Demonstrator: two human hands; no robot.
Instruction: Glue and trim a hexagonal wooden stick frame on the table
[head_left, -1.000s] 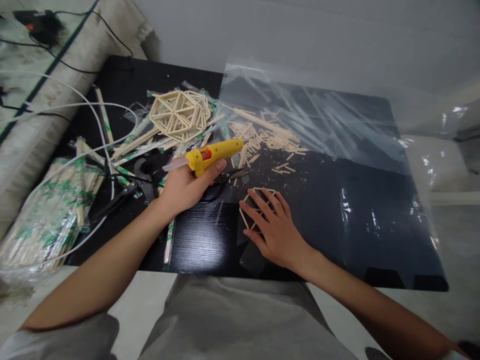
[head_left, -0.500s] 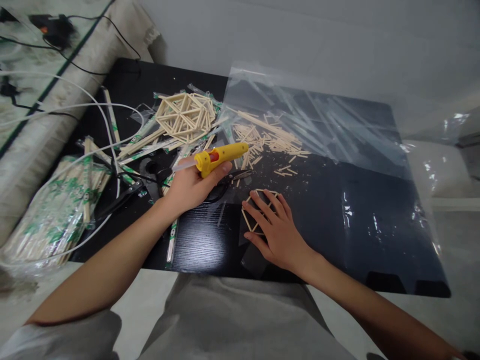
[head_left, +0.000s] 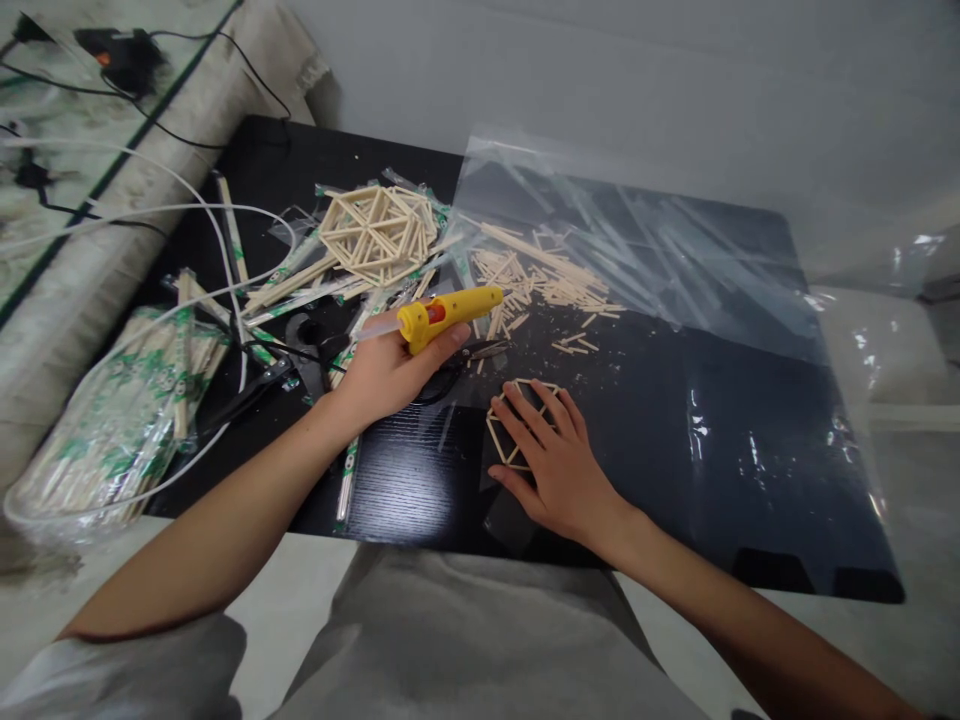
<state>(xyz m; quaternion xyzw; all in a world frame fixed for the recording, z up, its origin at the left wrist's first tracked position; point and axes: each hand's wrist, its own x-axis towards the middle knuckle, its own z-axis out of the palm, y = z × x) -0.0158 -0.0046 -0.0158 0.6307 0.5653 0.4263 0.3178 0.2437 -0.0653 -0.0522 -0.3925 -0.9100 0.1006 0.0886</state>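
My left hand (head_left: 390,368) is wrapped round a yellow hot glue gun (head_left: 459,309), its nozzle pointing right and a clear glue stick (head_left: 375,329) jutting from its back end. Lower right, my right hand (head_left: 553,455) rests palm down with fingers spread over a small frame of wooden sticks (head_left: 496,437) with several sides, partly hidden by the fingers. That frame lies flat on the dark table. Past the glue gun is a pile of short cut sticks (head_left: 555,280). Finished-looking stick frames with spokes (head_left: 375,235) are stacked at the back left.
A clear plastic sheet (head_left: 720,380) covers the table's right part. To the left lie a bag of wrapped chopsticks (head_left: 127,420), black-handled cutters (head_left: 304,355) and a looping white cable (head_left: 241,345). A black plug (head_left: 124,58) with cords sits on the glass surface at far left.
The view has shifted slightly, so everything sits a little further right. Both hands keep the same pose, the left still gripping the glue gun, the right still on the frame.
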